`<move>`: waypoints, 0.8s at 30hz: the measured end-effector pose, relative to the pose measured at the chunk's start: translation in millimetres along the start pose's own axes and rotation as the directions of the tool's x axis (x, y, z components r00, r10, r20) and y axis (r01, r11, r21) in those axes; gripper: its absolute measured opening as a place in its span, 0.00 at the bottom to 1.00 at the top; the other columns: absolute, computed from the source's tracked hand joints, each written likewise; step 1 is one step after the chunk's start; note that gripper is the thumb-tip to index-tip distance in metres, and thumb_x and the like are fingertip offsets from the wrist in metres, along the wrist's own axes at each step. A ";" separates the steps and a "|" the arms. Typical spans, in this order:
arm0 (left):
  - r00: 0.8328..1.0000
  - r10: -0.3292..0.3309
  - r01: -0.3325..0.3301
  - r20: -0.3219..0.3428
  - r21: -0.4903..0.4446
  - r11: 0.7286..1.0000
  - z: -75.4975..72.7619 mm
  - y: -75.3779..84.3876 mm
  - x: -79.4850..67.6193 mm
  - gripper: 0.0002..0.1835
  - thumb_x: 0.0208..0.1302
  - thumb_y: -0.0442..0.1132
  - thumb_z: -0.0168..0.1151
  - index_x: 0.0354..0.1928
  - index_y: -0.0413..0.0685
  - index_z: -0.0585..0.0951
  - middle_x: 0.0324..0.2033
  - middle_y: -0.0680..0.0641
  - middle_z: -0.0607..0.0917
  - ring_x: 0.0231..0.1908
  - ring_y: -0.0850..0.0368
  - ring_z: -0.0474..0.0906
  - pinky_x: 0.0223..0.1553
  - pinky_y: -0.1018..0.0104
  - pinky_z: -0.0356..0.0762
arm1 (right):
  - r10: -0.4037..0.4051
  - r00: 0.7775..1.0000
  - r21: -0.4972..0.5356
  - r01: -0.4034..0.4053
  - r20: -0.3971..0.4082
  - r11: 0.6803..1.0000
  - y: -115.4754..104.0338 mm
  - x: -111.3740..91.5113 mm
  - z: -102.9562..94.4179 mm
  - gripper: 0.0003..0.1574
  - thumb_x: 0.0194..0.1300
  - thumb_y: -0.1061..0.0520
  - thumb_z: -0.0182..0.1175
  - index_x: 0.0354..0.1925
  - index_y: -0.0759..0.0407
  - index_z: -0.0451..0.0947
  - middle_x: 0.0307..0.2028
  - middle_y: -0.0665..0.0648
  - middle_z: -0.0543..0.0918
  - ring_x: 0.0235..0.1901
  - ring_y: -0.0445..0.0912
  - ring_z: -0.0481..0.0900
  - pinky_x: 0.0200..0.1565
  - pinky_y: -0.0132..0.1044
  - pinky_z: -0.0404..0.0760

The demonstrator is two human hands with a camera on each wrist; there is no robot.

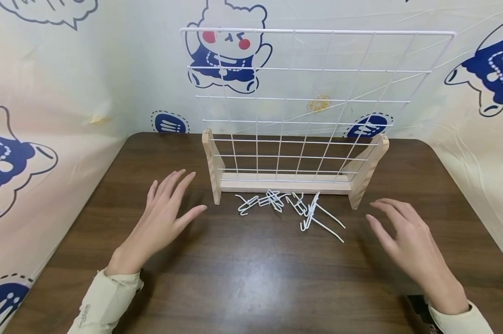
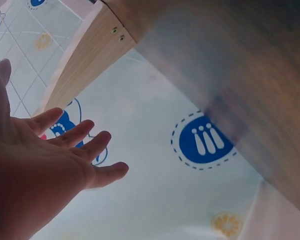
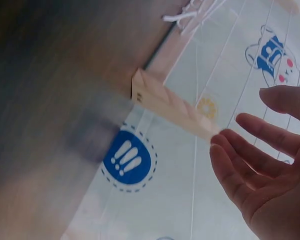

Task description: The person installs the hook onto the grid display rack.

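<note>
A white wire grid panel [image 1: 301, 99] stands upright in a pale wooden base [image 1: 285, 183] toward the back of the table. Several white wire hooks [image 1: 272, 199] lie in a row in front of that base, and a larger one with two long prongs [image 1: 318, 218] lies at the row's right end. To the left of the base, my left hand [image 1: 157, 222] hovers with fingers spread and holds nothing. My right hand [image 1: 412, 243] is off to the right of the long-pronged hook, fingers loosely bent, nothing in it. Neither hand touches the rack or the hooks.
The dark brown wooden table [image 1: 251, 278] has rounded back corners. Behind it and at both sides hangs a pale cloth [image 1: 122, 83] printed with blue-clothed bears and orange slices. The rack's wooden side pieces [image 1: 370, 167] stick out toward the front.
</note>
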State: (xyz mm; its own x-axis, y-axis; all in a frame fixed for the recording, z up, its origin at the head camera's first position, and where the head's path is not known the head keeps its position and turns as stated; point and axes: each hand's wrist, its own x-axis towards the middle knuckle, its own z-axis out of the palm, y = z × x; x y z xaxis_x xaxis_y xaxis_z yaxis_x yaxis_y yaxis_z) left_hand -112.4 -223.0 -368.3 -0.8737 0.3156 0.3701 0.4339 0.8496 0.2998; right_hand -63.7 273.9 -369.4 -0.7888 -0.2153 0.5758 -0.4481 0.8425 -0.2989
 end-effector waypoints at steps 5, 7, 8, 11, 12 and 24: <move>0.999 -0.008 0.010 0.033 -0.063 0.998 -1.7 -0.6 11.4 0.40 0.67 0.57 0.62 0.76 0.51 0.60 0.72 0.42 0.63 0.71 0.41 0.57 0.68 0.32 0.43 | -0.014 0.998 -0.009 0.015 0.056 1.000 -2.6 0.4 6.1 0.16 0.57 0.61 0.69 0.45 0.61 0.82 0.44 0.59 0.84 0.48 0.53 0.79 0.54 0.33 0.69; 0.999 -0.010 0.014 0.047 -0.088 0.996 -2.3 -0.9 16.3 0.39 0.69 0.57 0.61 0.76 0.51 0.60 0.72 0.42 0.63 0.71 0.41 0.58 0.68 0.33 0.45 | -0.017 0.997 -0.018 0.019 0.074 1.000 -3.6 1.6 7.4 0.16 0.57 0.61 0.70 0.45 0.61 0.82 0.42 0.58 0.85 0.46 0.53 0.80 0.49 0.41 0.74; 0.999 -0.011 0.016 0.050 -0.098 0.995 -2.2 -1.3 18.8 0.39 0.69 0.56 0.61 0.76 0.51 0.60 0.73 0.42 0.63 0.71 0.41 0.58 0.69 0.34 0.46 | -0.015 0.996 -0.022 0.017 0.085 1.000 -4.4 2.6 7.6 0.15 0.57 0.60 0.70 0.45 0.61 0.83 0.41 0.58 0.85 0.45 0.53 0.81 0.47 0.45 0.75; 0.999 -0.005 0.011 0.051 -0.122 0.992 -1.1 -2.4 26.4 0.38 0.70 0.56 0.60 0.75 0.49 0.61 0.72 0.42 0.63 0.72 0.42 0.57 0.68 0.36 0.49 | -0.006 0.993 -0.029 0.010 0.114 1.000 -6.8 6.2 7.4 0.14 0.58 0.60 0.70 0.44 0.61 0.83 0.40 0.58 0.86 0.42 0.54 0.82 0.43 0.53 0.78; 0.999 -0.003 0.009 0.048 -0.130 0.992 -0.6 -2.5 29.1 0.38 0.70 0.55 0.60 0.75 0.48 0.61 0.72 0.42 0.63 0.72 0.42 0.56 0.68 0.36 0.50 | -0.004 0.992 -0.028 0.007 0.127 1.000 -7.7 7.6 7.2 0.13 0.58 0.60 0.70 0.43 0.60 0.84 0.39 0.58 0.86 0.42 0.54 0.83 0.42 0.54 0.78; 0.996 -0.067 0.082 0.058 -0.298 0.951 4.0 -8.8 63.9 0.37 0.71 0.54 0.59 0.75 0.45 0.60 0.72 0.41 0.64 0.72 0.44 0.58 0.69 0.41 0.56 | -0.103 0.957 -0.001 0.108 0.270 0.994 -14.3 20.9 16.3 0.09 0.60 0.59 0.68 0.40 0.58 0.84 0.34 0.53 0.86 0.35 0.48 0.85 0.37 0.49 0.81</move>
State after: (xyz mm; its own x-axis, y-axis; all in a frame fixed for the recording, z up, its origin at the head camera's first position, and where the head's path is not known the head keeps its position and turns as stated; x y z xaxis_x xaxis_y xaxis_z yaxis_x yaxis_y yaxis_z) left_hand -173.0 -208.7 -350.8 -0.9124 0.2817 0.2970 0.4066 0.7081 0.5773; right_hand -80.6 249.3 -365.5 -0.8224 -0.4267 0.3763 -0.5300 0.8150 -0.2342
